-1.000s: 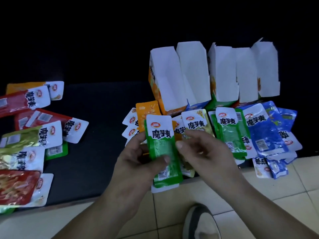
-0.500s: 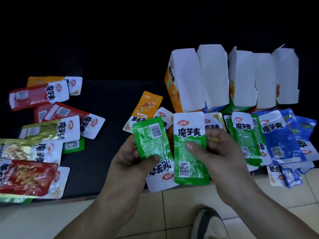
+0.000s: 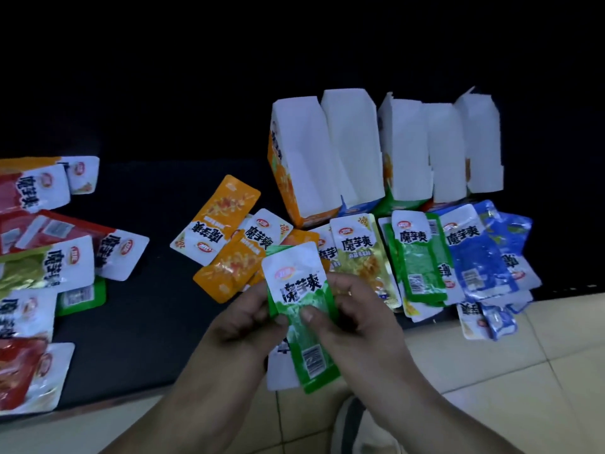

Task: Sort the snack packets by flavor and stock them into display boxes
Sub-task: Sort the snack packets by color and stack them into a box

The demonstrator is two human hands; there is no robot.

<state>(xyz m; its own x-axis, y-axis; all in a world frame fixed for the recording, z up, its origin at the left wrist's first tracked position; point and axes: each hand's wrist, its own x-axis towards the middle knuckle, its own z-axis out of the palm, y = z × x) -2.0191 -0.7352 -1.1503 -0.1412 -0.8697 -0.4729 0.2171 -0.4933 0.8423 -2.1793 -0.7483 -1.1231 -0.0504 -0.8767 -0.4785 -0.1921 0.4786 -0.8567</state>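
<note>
Looking down through the head camera, I see a dark mat (image 3: 157,339) covering most of the ground, with pale floor tiles (image 3: 540,371) along its near edge. At the mat's far right the display boxes (image 3: 357,149) stand in a row, touching side by side, white flaps up; the leftmost shows an orange side. A loose heap of red and olive packets (image 3: 42,263) lies well apart from them at the left edge. Just in front of the boxes more packets lie fanned out: orange packets (image 3: 226,217), then a yellow packet (image 3: 360,257), green packets (image 3: 422,260) and blue packets (image 3: 474,257), the last spilling over the mat's edge onto the tiles.

Both hands are together at centre, over the mat's near edge. My view has the left hand (image 3: 248,322) and right hand (image 3: 357,316) each pinching the held green stack (image 3: 304,299), thumbs close together on its front face. The stack is upright, white logo end up and barcode low. I think it is two packets, since a white end pokes out behind at lower left, but the light is dim. A shoe (image 3: 353,424) shows on the tiles below the wrists.
</note>
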